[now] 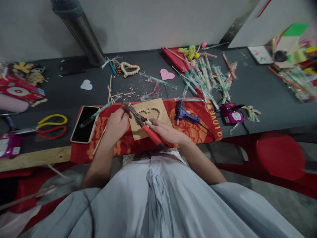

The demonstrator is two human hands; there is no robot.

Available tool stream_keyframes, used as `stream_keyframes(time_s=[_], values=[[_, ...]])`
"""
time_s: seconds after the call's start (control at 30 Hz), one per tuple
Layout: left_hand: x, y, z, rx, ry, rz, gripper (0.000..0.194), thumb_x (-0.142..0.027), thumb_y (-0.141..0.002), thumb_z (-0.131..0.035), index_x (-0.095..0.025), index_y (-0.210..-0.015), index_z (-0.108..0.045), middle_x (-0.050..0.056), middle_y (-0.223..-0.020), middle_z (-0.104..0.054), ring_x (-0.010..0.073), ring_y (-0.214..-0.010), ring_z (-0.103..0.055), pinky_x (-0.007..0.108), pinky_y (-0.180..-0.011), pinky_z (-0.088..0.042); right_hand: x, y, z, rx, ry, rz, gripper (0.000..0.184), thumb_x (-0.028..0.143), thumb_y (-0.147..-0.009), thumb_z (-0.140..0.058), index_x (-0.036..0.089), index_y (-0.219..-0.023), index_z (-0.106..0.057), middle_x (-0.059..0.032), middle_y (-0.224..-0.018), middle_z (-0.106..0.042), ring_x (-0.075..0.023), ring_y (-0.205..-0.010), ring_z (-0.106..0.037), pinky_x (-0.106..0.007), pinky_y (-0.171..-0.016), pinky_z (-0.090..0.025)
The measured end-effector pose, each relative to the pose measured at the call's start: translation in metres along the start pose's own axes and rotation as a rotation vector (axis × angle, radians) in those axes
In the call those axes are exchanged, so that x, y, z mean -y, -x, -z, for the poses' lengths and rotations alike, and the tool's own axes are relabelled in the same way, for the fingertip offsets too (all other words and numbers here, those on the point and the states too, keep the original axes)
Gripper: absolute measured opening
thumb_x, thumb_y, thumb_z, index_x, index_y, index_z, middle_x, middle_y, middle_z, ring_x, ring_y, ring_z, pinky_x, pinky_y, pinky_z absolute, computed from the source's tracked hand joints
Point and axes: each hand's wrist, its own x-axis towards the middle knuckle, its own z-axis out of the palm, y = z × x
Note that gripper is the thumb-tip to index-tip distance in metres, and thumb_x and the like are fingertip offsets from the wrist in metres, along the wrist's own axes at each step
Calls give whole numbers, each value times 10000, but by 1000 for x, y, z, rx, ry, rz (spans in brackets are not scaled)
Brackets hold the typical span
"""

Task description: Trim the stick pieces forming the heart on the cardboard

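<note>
My right hand grips red-handled pliers, whose metal jaws point up and left. The pliers lie across a brown card bearing a heart outline of small pale pieces. By the jaw tips, my left hand has its fingers pressed together; what they hold, if anything, is hidden. A thin wooden stick lies just below that hand, on a red patterned cloth under the card.
On the cloth are a phone and a blue glue gun. Scissors lie to the left. Behind stand a finished-looking beige heart, a pink paper heart, wrapped chopsticks and a dark tumbler. A red stool is at right.
</note>
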Motion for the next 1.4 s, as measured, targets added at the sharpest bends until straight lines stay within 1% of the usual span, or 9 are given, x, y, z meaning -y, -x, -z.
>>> stream_keyframes(time_s=[0.07, 0.2, 0.33, 0.6, 0.83, 1.03, 1.17, 1.27, 1.4], values=[[0, 0, 1, 2, -17, -2, 306, -268, -844, -360, -198, -927, -646, 50, -852, -669, 193, -845, -589, 301, -862, -429, 2, 1, 2, 7, -4, 34, 373, 496, -907, -324, 172, -1001, -482, -46, -934, -567, -173, -917, -527, -299, -811, -424], [-3, 1, 3, 1, -53, 7, 299, -288, -840, -356, -185, -874, -634, 65, -863, -664, 204, -875, -584, 313, -865, -431, 5, 3, 5, 37, 78, 18, 511, 616, -784, -508, 150, -994, -474, -28, -865, -536, -161, -781, -499, -286, -693, -409], [-6, 2, 5, -6, -81, 19, 273, -293, -838, -357, -185, -800, -604, 49, -774, -633, 195, -850, -579, 302, -849, -430, 7, 2, 6, 37, 136, 8, 492, 569, -783, -539, 139, -1015, -483, -13, -834, -509, -143, -725, -477, -278, -656, -391], [-6, 1, 8, 7, -96, 24, 265, -290, -843, -365, -189, -749, -592, 36, -714, -601, 175, -744, -550, 279, -773, -418, 10, 4, 7, 44, 46, 17, 362, 490, -830, -513, 168, -994, -488, -4, -794, -504, -138, -709, -479, -272, -638, -402], [-11, 4, 10, -64, -211, -29, 275, -336, -868, -394, -177, -850, -618, 18, -713, -579, 145, -644, -479, 253, -615, -338, 3, -1, 7, 63, 27, 29, 416, 490, -838, -504, 156, -1086, -502, -11, -848, -533, -134, -748, -503, -264, -684, -411], [-7, 7, 9, -87, -85, -25, 288, -345, -863, -417, -174, -938, -636, 7, -691, -571, 129, -602, -459, 242, -583, -339, -4, -3, 6, -37, 140, 35, 551, 513, -805, -543, 117, -1184, -493, -67, -973, -596, -177, -834, -542, -303, -753, -424], [-9, 8, 11, -83, -12, -16, 299, -341, -865, -413, -184, -1001, -628, 30, -796, -627, 141, -660, -527, 242, -625, -388, 1, 1, 5, -55, 203, 64, 526, 510, -841, -491, 130, -1205, -495, -97, -1049, -613, -205, -911, -567, -325, -802, -427], [-12, 9, 12, -89, -20, 4, 294, -342, -864, -414, -185, -994, -626, 22, -742, -613, 142, -656, -537, 243, -643, -399, 5, 4, 1, -141, 203, 46, 529, 480, -847, -485, 147, -1258, -464, -118, -1161, -598, -222, -1020, -568, -333, -856, -421], [-15, 11, 14, -125, -88, 1, 276, -335, -858, -418, -176, -934, -630, 12, -696, -579, 142, -658, -512, 247, -648, -386, 10, 4, -4, -258, 295, -63, 610, 502, -732, -606, 142, -1215, -510, -108, -1025, -643, -238, -898, -605, -329, -758, -442]])
